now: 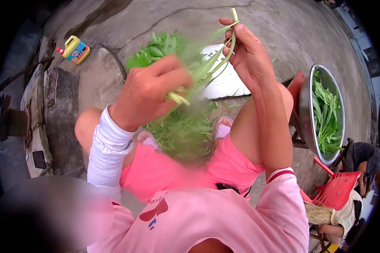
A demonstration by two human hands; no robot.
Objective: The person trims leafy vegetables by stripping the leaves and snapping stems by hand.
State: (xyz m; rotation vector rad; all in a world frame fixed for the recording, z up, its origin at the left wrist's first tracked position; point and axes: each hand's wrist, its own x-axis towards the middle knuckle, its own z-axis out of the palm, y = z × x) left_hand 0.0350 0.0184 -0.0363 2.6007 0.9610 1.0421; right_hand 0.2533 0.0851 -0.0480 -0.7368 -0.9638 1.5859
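My left hand, its forearm in a white sleeve, is closed round a bunch of pale green stems in the middle of the view. Higher up on the right, my right hand pinches one long leafy stalk, whose cut end sticks up past the thumb. The stalk's leaves run down toward my left hand and blur there. Behind the hands lie a heap of green leaves and a white board. More loose leaves, partly blurred, lie between my feet.
A metal basin holding long greens stands at the right. Beyond it are a red chair and other people at the lower right edge. A yellow jug stands upper left, and a phone lies on a ledge below it.
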